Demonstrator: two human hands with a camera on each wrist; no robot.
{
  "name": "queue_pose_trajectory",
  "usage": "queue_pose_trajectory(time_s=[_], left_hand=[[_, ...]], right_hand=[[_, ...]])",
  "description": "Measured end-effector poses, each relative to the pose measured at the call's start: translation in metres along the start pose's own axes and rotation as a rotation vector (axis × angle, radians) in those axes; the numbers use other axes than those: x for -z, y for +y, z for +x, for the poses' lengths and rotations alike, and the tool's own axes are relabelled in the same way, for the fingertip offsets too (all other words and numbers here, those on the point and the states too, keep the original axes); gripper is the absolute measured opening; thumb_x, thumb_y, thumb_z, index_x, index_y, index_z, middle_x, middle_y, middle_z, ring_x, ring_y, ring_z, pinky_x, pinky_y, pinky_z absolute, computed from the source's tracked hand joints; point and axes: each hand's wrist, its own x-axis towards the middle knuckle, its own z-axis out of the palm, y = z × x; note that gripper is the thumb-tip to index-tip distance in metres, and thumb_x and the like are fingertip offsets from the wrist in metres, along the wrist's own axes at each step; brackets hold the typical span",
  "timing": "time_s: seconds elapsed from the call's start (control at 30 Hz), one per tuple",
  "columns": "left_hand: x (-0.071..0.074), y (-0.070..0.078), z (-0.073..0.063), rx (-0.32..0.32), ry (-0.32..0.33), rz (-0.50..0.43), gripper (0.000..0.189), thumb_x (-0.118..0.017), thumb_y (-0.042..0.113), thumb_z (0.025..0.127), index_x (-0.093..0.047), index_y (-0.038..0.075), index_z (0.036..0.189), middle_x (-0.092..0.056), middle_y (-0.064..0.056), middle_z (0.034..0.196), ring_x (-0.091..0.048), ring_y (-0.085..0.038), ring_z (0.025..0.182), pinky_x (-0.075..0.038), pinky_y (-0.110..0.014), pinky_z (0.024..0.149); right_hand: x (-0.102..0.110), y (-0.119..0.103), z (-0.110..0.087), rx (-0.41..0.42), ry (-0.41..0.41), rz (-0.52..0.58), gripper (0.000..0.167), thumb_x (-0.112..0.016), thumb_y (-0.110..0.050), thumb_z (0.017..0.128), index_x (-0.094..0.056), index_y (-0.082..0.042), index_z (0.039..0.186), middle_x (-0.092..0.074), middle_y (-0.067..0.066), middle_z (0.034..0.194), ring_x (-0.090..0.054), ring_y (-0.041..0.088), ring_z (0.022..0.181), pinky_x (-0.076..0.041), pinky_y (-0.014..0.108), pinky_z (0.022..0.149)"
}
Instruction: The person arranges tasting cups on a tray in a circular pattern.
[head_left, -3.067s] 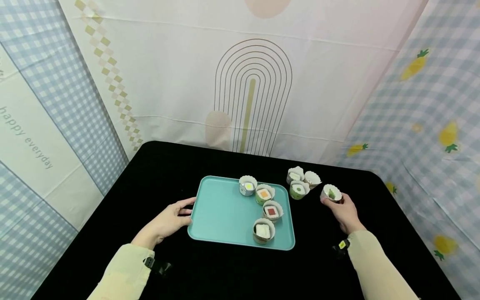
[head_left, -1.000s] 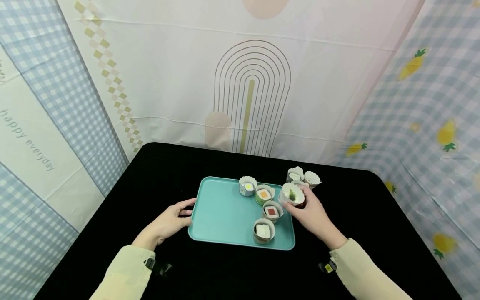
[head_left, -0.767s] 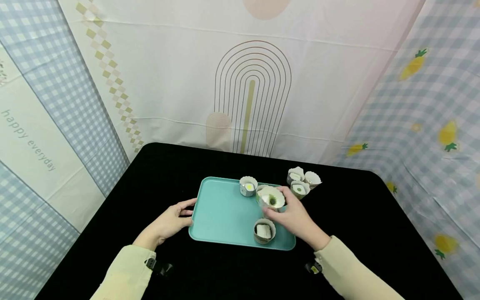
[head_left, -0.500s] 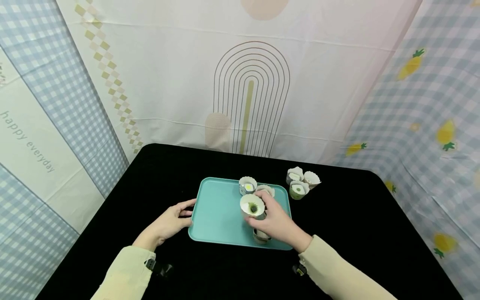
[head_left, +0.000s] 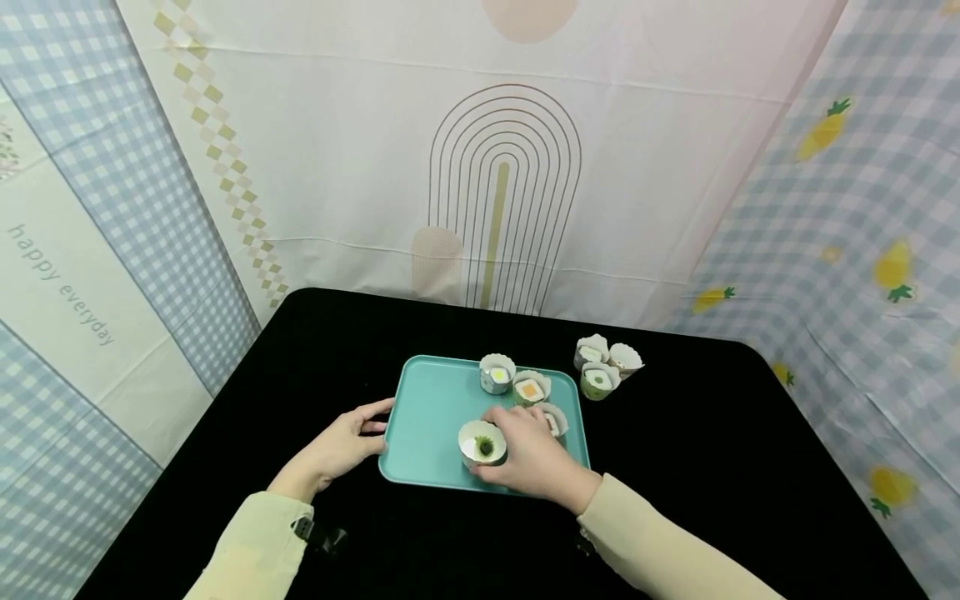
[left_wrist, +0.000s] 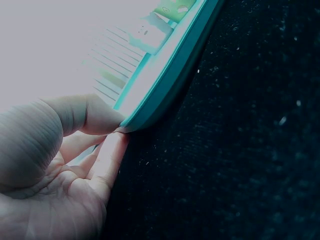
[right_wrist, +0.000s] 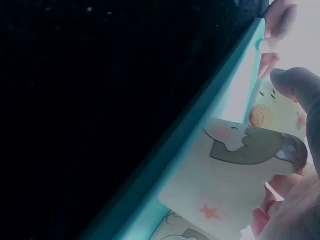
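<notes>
My right hand (head_left: 534, 454) grips a scalloped paper baking cup (head_left: 470, 448) with a small dark-green piece inside, over the front middle of the turquoise tray (head_left: 427, 417). At the tray's left edge, my left hand (head_left: 339, 442) pinches the rim between thumb and fingers, as the left wrist view shows. More paper cups line the tray's right side: one with a yellow-centred piece (head_left: 497, 375), one with an orange-centred piece (head_left: 531, 389), and one partly covered by my right hand (head_left: 556, 423). In the right wrist view, a cartoon-printed cup (right_wrist: 235, 172) stands near the tray's front edge.
Just beyond the tray's back right corner, three paper cups stand together on the black table: a grey one (head_left: 592, 351), a white one (head_left: 626, 359) and a green one (head_left: 597, 382). A patterned cloth (head_left: 360, 167) hangs behind the table.
My right hand has carried the cup with the green piece from the table's right side leftward, past the other cups, to above the tray's front middle. My left hand stays at the rim.
</notes>
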Motion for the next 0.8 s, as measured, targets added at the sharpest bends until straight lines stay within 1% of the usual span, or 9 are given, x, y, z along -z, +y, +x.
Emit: queue_pose_trajectory(time_s=[0.17,0.5,0.8], left_hand=[[-0.0002,0.0010,0.0000,-0.007,-0.004,-0.005,0.071,-0.061,0.000,0.084,-0.042,0.022,0.148,-0.059,-0.007,0.124,-0.055,-0.022,0.113,-0.047,-0.043,0.088],[0.0004,0.0001,-0.0007,0.001,-0.006,-0.008,0.071,-0.061,0.000,0.084,-0.041,0.024,0.148,-0.058,-0.007,0.126,-0.055,-0.022,0.115,-0.046,-0.044,0.090],[-0.0006,0.0000,-0.0011,0.000,0.002,0.003,0.070,-0.061,0.001,0.085,-0.042,0.025,0.148,-0.058,-0.007,0.126,-0.055,-0.021,0.115,-0.046,-0.046,0.092]], right_hand=[[-0.0011,-0.0010,-0.0024,0.018,0.009,-0.058,0.051,-0.079,-0.049,0.074,-0.061,-0.020,0.112,-0.062,-0.009,0.105,-0.052,0.013,0.095,-0.030,0.044,0.090],[-0.0057,0.0021,-0.0051,0.022,0.012,-0.101,0.050,-0.079,-0.052,0.071,-0.061,-0.023,0.108,-0.061,-0.013,0.103,-0.050,0.012,0.095,-0.025,0.044,0.090],[-0.0073,0.0030,-0.0064,0.014,0.019,-0.116,0.053,-0.079,-0.055,0.070,-0.063,-0.022,0.109,-0.062,-0.012,0.103,-0.050,0.011,0.095,-0.025,0.043,0.089]])
